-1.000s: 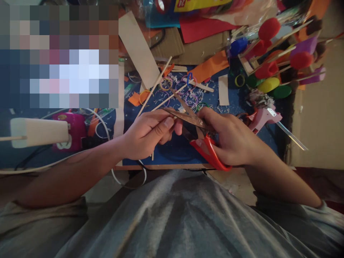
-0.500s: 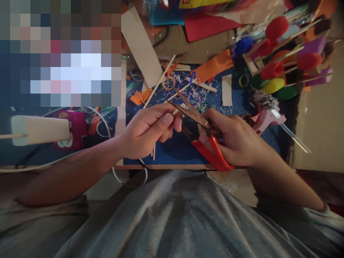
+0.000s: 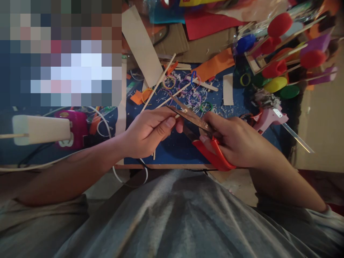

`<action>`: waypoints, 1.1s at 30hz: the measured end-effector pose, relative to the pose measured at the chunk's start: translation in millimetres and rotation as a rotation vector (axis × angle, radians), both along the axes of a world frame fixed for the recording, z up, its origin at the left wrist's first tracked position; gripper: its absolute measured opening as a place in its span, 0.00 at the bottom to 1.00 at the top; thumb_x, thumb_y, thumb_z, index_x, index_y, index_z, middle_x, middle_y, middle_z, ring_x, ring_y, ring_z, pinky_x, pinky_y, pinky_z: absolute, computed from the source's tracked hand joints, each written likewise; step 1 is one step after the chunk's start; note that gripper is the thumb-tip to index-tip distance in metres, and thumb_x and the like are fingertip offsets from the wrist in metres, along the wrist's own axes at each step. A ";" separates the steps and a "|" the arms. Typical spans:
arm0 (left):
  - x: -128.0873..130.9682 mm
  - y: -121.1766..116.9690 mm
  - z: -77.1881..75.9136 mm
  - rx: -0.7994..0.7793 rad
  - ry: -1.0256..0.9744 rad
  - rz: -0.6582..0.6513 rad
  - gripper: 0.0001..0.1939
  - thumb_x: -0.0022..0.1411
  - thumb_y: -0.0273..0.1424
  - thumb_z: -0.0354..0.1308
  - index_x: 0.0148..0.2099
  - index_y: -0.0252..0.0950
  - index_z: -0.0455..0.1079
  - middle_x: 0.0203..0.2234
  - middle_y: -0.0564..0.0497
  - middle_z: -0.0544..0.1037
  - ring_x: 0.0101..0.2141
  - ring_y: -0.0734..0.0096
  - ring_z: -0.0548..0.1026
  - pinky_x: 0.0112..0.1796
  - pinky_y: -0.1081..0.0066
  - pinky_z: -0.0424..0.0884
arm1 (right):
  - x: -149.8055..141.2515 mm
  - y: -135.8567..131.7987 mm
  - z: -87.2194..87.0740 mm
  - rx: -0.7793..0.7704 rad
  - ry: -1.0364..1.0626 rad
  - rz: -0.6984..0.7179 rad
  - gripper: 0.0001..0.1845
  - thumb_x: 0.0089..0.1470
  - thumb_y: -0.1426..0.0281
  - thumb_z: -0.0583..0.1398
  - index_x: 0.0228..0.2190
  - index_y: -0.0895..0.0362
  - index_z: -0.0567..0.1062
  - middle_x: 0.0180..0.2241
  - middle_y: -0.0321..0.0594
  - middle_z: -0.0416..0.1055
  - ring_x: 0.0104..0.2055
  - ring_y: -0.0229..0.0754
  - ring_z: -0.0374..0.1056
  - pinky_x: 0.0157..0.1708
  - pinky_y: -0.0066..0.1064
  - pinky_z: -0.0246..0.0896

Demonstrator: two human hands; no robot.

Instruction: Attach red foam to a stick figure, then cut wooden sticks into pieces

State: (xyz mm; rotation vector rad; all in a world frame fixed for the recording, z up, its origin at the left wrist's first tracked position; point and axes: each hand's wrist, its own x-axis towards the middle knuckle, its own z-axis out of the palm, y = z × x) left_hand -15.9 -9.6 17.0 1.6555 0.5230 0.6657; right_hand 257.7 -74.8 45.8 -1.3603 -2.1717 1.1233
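Observation:
My left hand (image 3: pixel 154 132) is closed, thumb against fingers, on a thin wooden stick (image 3: pixel 177 115); only its short pale end shows past the thumb. In my right hand (image 3: pixel 233 138) are scissors (image 3: pixel 219 154) with red handles and dark, worn metal blades. The blades stand slightly apart and point up and left, the lower one crossing close over the stick's end. Whether the blade touches the stick, I cannot tell. Beyond the hands, several loose wooden sticks (image 3: pixel 158 82) lie among rubber bands (image 3: pixel 194 98) and white paper shreds.
To the right lies a pink glue gun (image 3: pixel 271 118) with a clear glue stick, below a cluster of coloured foam pieces on sticks (image 3: pixel 279 68). Orange paper (image 3: pixel 216 66) and pale card strips (image 3: pixel 142 46) lie behind. A magenta power adapter (image 3: pixel 72 127) and white cables sit left.
The scissors' blades have shifted slightly left and down beside the left thumb. My left hand has turned a little, and the stick's end sits slightly lower.

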 end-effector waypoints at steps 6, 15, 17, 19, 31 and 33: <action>0.0 0.0 0.8 0.024 -0.010 -0.033 0.23 0.88 0.45 0.51 0.42 0.39 0.77 0.19 0.57 0.65 0.18 0.76 0.64 0.21 0.72 0.62 | 0.9 0.2 -3.4 -0.021 -0.020 -0.007 0.09 0.68 0.63 0.62 0.39 0.49 0.65 0.19 0.25 0.63 0.19 0.39 0.60 0.25 0.33 0.46; 0.4 -0.7 -2.1 0.328 0.062 0.121 0.21 0.87 0.45 0.55 0.44 0.37 0.79 0.34 0.47 0.83 0.29 0.73 0.78 0.30 0.72 0.72 | -0.1 -0.8 -3.7 0.015 -0.064 -0.035 0.09 0.66 0.64 0.62 0.39 0.48 0.65 0.19 0.26 0.62 0.20 0.40 0.59 0.25 0.33 0.45; 0.8 -0.4 -3.2 0.333 0.060 0.119 0.20 0.87 0.42 0.54 0.45 0.37 0.80 0.36 0.47 0.85 0.32 0.72 0.81 0.34 0.73 0.75 | -0.5 -0.7 -2.9 0.007 -0.050 -0.024 0.08 0.66 0.64 0.61 0.39 0.48 0.65 0.19 0.25 0.62 0.20 0.39 0.59 0.25 0.33 0.45; 1.2 0.2 -4.2 0.331 0.047 0.098 0.21 0.88 0.42 0.52 0.45 0.38 0.80 0.38 0.45 0.87 0.36 0.69 0.84 0.38 0.72 0.79 | -1.0 -0.3 -1.9 -0.008 -0.036 -0.003 0.08 0.66 0.64 0.61 0.39 0.49 0.65 0.19 0.25 0.62 0.19 0.39 0.59 0.25 0.33 0.46; 1.9 5.5 -4.6 0.344 -0.021 0.041 0.17 0.87 0.37 0.53 0.45 0.39 0.80 0.37 0.47 0.87 0.44 0.63 0.88 0.45 0.68 0.84 | 0.1 2.2 -1.1 -0.096 0.132 0.095 0.13 0.73 0.62 0.61 0.36 0.48 0.63 0.20 0.25 0.64 0.18 0.35 0.56 0.22 0.31 0.46; 1.6 6.3 -4.8 0.337 0.003 0.040 0.19 0.88 0.40 0.52 0.46 0.40 0.80 0.37 0.46 0.87 0.44 0.62 0.89 0.46 0.66 0.84 | 1.9 2.5 -2.7 -0.110 0.154 0.107 0.13 0.73 0.63 0.61 0.36 0.48 0.64 0.22 0.25 0.65 0.19 0.35 0.57 0.23 0.31 0.48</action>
